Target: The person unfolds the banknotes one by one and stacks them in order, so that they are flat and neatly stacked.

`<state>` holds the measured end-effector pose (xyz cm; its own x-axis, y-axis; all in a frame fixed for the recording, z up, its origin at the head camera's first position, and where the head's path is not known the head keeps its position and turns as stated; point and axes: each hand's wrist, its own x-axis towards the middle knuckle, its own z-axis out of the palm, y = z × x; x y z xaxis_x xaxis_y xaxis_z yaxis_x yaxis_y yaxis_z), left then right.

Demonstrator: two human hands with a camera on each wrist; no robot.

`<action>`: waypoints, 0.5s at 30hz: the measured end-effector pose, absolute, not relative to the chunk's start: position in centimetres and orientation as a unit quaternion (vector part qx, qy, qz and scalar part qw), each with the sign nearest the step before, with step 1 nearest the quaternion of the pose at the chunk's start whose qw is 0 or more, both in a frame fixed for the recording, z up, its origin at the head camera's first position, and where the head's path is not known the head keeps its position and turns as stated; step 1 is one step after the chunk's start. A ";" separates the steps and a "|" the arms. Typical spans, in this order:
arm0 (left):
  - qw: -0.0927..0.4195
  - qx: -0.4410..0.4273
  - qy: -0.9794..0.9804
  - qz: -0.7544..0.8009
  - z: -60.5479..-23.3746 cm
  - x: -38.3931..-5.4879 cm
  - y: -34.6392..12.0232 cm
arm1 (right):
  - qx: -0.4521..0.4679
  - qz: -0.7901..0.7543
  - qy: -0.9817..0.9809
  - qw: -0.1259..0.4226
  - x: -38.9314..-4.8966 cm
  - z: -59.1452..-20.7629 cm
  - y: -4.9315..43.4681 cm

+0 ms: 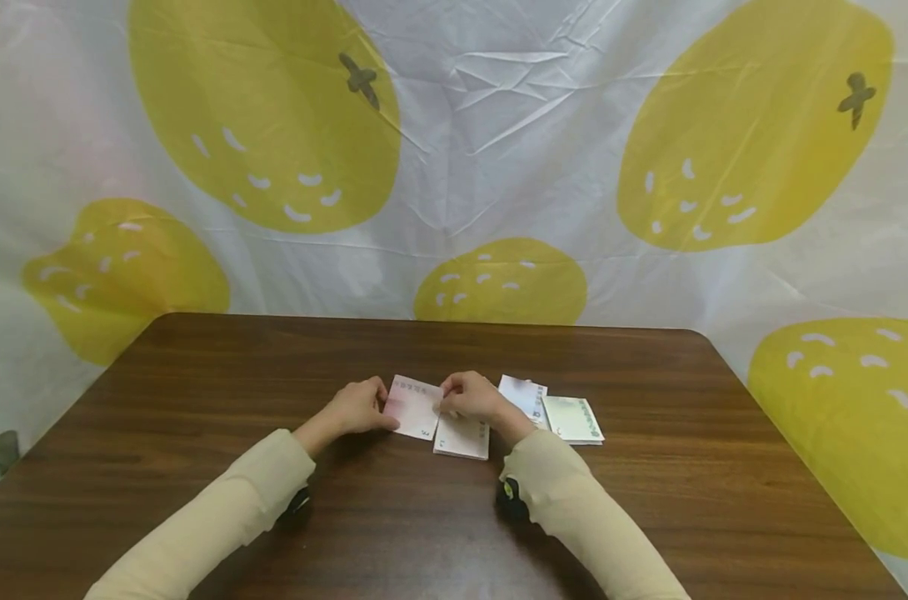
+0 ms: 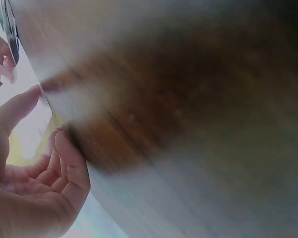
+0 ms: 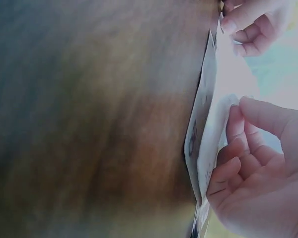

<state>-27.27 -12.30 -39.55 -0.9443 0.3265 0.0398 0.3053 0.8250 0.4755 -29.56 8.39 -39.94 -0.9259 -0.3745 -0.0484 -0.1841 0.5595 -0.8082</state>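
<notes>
A square of pink-tinted paper [image 1: 414, 407] with small print along its edges lies between the two hands, over the table. My left hand [image 1: 359, 407] holds its left edge, thumb low and index finger higher up. In the left wrist view, the left thumb [image 2: 25, 103] rests on the paper's edge. At its right edge, my right hand [image 1: 475, 397] pinches the paper between thumb and index finger, as the right wrist view also shows. Partly beneath the right hand lies a pale printed paper stack [image 1: 461, 440], overlapped by the pink sheet's edge.
Right of the hands lie a bluish-white printed paper [image 1: 525, 395] and a pale green one [image 1: 572, 418], which overlaps the bluish one. The brown wooden table [image 1: 364, 533] ends at a white cloth [image 1: 439, 158] printed with yellow fruit. Dark bands sit at both wrists.
</notes>
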 end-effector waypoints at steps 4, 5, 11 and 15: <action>0.004 0.182 0.948 0.260 -39.6 -27.4 -12.5 | -0.169 -0.491 0.848 0.109 -29.6 -39.9 8.5; -0.001 0.188 0.945 0.266 -39.5 -27.4 -12.6 | -0.172 -0.498 0.843 0.106 -29.6 -39.9 8.5; -0.007 0.200 0.928 0.313 -39.4 -27.5 -13.1 | -0.170 -0.498 0.845 0.091 -29.7 -40.0 8.4; 0.018 0.182 0.921 0.344 -39.1 -27.5 -13.4 | -0.162 -0.497 0.848 0.082 -29.7 -40.0 8.5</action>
